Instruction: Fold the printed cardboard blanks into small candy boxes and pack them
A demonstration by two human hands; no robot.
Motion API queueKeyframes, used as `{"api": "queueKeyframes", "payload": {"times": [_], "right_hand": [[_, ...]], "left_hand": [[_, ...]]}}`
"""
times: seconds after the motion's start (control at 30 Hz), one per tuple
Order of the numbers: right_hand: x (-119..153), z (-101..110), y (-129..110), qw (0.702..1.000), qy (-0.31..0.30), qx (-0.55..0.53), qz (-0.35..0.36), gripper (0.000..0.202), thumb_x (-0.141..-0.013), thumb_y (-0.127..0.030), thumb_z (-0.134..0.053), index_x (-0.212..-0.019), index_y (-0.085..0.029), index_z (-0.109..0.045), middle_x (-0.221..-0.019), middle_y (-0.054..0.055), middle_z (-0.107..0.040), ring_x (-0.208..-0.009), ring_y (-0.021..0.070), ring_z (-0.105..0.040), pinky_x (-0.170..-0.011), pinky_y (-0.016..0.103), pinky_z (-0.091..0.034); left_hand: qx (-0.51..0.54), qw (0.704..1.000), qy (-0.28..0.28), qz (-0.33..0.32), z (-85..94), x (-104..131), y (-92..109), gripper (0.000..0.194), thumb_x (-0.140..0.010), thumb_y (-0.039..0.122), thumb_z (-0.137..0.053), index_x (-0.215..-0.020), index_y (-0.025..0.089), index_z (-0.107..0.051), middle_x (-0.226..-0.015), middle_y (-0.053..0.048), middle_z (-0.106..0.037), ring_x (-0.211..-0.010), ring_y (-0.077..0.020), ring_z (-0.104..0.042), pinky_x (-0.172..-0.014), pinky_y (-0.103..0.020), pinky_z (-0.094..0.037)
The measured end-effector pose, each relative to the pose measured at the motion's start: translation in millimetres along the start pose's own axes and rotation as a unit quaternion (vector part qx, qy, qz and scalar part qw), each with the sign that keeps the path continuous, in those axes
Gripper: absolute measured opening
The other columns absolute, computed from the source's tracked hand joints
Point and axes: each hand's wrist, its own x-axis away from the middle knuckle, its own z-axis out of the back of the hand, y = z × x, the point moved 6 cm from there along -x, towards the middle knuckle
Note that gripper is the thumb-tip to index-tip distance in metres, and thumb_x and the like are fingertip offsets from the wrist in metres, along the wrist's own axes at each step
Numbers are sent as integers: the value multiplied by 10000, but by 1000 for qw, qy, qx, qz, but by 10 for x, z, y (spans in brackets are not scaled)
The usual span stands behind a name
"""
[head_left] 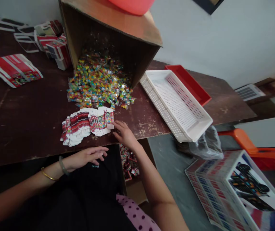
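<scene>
Flat red and white cartons (pixel 83 123) lie overlapped in a row near the front edge of the dark table (pixel 31 128). At the row's right end, the fingertips of my right hand (pixel 124 133) touch the last carton, with thumb and fingers apart. My left hand (pixel 91 156) hangs in front of the table edge, fingers spread and nothing in it. Behind the cartons, a heap of small clear packets with colourful contents (pixel 99 80) spills from a cardboard box (pixel 113 19) lying on its side.
Right of the box stand a white perforated basket (pixel 176 102) and a red tray (pixel 190 85). Red and white boxes (pixel 16 69) sit at the left. Below the table edge is a container of dark red packets (pixel 130 163). An orange stool (pixel 245 141) and striped carton (pixel 214 183) are at the right.
</scene>
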Motion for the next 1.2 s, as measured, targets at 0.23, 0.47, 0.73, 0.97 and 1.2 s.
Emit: {"api": "queueKeyframes", "payload": {"times": [0.23, 0.47, 0.73, 0.97, 1.2], "right_hand": [[-620, -263, 197, 994, -60, 58, 69, 318, -886, -179, -581, -1188, -134, -671, -1296, 156, -620, -1179, 251, -578, -1026, 393, -440], [291, -145, -608, 985, 85, -42, 142, 268, -929, -236, -553, -1170, -242, -670, -1185, 69, -689, -1153, 214, -569, -1008, 412, -420], [287, -277, -646, 976, 135, -167, -26, 278, -852, -271, -676, -1129, -252, -665, -1223, 84, -630, -1193, 237, -504, -1028, 442, -388], [193, -189, -548, 962, 73, -250, -78, 208, -746, -315, -783, -738, -187, -619, -1270, 92, -594, -1239, 241, -483, -1029, 413, -393], [236, -224, -616, 983, 6, -179, -29, 81, -796, -271, -743, -854, -223, -714, -1422, 63, -510, -1367, 263, -372, -1119, 462, -284]], "left_hand": [[27, 999, 16, -16, 182, 69, 189, 431, -861, 427, -641, -1235, 213, -628, -1207, -133, -649, -1052, -274, -624, -871, -389, -497], [203, 975, 49, -77, 221, -96, 290, 405, -846, 443, -653, -1159, 185, -655, -1136, -123, -707, -1099, -287, -616, -930, -409, -467], [94, 985, 136, -39, -22, -150, 82, 161, -742, 282, -694, -822, 166, -616, -646, 16, -659, -594, -160, -602, -625, -294, -476], [60, 984, 145, -78, -113, -140, 139, 148, -772, 302, -653, -763, 175, -577, -619, 35, -579, -577, -135, -540, -595, -272, -437], [86, 987, 136, -26, -88, -95, 2, 80, -701, 204, -629, -749, 178, -570, -634, 23, -609, -596, -143, -550, -600, -274, -435]]}}
